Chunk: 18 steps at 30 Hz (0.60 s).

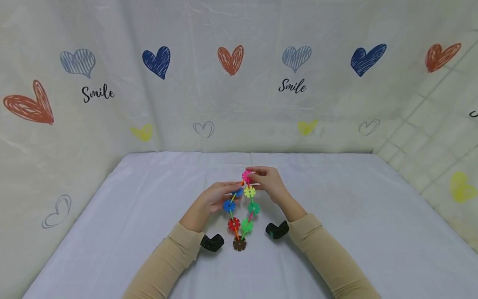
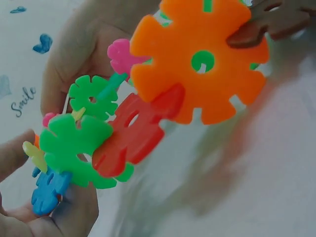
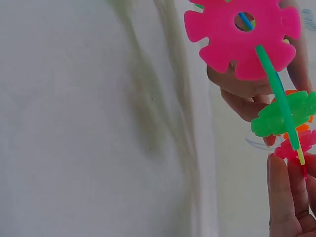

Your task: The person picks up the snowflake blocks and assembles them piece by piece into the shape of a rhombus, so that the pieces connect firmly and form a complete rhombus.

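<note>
Notched plastic snowflake discs, slotted edge to edge, make a long loop between my hands in the head view. A brown disc [image 1: 240, 243] forms its near end; red [image 1: 234, 224] and blue discs [image 1: 229, 206] run up the left side, green [image 1: 247, 226] and yellow discs [image 1: 249, 191] up the right. At the far end my right hand [image 1: 271, 182] pinches a pink disc [image 1: 246, 176]. My left hand [image 1: 213, 198] grips the chain around the upper blue disc [image 1: 237, 192]. Fingers partly hide where the two sides meet. Up close in the left wrist view is an orange disc [image 2: 158, 74].
White cloth [image 1: 149, 216] covers the table. Behind it hangs a pale curtain [image 1: 261, 120] printed with hearts and "Smile". A black curved piece [image 1: 212, 243] sits beside the left cuff, another black piece [image 1: 277, 230] beside the right.
</note>
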Available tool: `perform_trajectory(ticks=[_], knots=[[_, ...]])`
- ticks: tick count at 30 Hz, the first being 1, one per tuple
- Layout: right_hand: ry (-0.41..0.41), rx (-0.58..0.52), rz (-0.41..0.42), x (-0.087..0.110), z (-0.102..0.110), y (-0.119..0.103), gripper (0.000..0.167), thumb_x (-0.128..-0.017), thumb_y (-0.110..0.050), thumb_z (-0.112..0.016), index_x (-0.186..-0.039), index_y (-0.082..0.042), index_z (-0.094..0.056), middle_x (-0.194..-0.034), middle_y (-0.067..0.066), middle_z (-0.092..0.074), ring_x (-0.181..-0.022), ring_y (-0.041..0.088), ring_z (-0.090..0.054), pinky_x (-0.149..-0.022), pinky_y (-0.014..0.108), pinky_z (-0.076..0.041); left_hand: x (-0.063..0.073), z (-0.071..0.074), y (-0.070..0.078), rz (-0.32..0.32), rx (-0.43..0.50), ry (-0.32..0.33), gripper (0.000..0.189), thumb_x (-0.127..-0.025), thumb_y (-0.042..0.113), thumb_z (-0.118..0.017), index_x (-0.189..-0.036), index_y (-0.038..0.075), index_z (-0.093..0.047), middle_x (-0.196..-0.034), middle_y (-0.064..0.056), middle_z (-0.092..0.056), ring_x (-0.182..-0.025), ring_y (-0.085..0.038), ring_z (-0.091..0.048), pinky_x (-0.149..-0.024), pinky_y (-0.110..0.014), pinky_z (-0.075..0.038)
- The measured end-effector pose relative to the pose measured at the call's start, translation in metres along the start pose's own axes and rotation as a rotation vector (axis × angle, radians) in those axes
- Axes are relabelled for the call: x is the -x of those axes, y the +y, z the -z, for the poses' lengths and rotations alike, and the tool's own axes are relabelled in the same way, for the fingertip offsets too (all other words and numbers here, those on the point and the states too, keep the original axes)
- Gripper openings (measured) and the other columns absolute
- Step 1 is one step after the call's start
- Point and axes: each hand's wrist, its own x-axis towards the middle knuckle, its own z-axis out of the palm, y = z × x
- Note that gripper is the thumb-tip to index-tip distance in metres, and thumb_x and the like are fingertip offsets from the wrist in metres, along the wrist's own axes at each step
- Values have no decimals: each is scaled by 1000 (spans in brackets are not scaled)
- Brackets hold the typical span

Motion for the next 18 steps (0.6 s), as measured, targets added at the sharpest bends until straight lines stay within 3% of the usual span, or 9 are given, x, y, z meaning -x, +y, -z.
perform_trajectory(ticks=[6, 15, 18], knots=[[-4, -53, -1, -6, -4, 3, 34, -101, -13, -66, -131, 4, -66, -109, 16, -70, -92, 20, -72, -80, 35, -60, -2, -1, -3, -17, 66, 37, 40, -107, 17, -58, -141, -4, -57, -91, -3, -68, -79, -10, -67, -70, -23, -56], [-8, -30, -7, -11, -7, 3, 31, -102, -13, -63, -128, 2, -69, -112, 16, -73, -90, 21, -73, -80, 35, -60, -1, -4, -6, -1, 101, 82, 41, -107, 22, -57, -141, -2, -57, -103, -5, -69, -73, -8, -67, -61, -19, -49], [-5, -44, -3, -12, -8, 3, 31, -102, -14, -63, -128, 3, -69, -114, 17, -73, -89, 18, -72, -80, 35, -60, -1, -5, -7, 9, 115, 86, 42, -108, 23, -56, -141, -3, -56, -89, -2, -69, -68, -6, -64, -57, -18, -47]])
